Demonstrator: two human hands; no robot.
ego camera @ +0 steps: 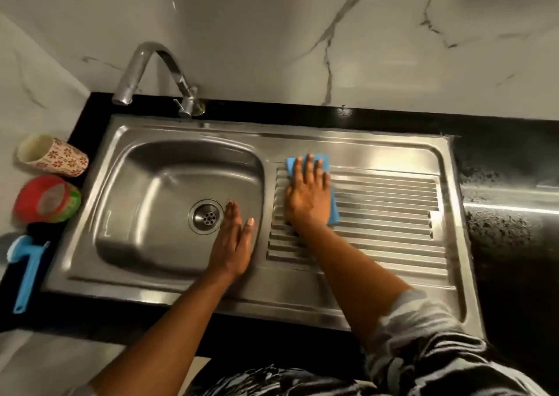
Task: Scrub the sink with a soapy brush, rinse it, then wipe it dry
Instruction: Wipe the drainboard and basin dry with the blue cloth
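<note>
observation: a stainless steel sink with one basin and a ribbed drainboard (348, 147) sits in a black stone countertop (508, 159). the right hand (307, 196) lies flat, fingers straight and spread. it presses a folded blue cleaning cloth (322, 161) onto the upper left corner of the ribs. it does not grasp the cloth, only pins it under palm and fingers. the left hand (234, 244) is likewise flat with straight fingers and holds nothing. it lies at the basin's right wall, just beside the round metal drain strainer (207, 216); whether it bears on the steel cannot be told. a blue plastic long-handled brush (27, 271) lies set aside on the counter left of the sink.

judgement: the wipe-dry step appears to be in hand, on the drainboard.

risks noted:
- the cloth is held by pressure alone, so on the ridges it may bunch or slide out from under the palm.
- a flat cloth bridges the grooves, so water may stay in the channels and dry to streaks.
- the left hand, if damp, may mark steel already wiped.
- the curved chrome tap (151, 69) points down at the sink's back left corner, and a late drip would rewet it.
- the basin is blurred, so its dryness cannot be confirmed.
</note>
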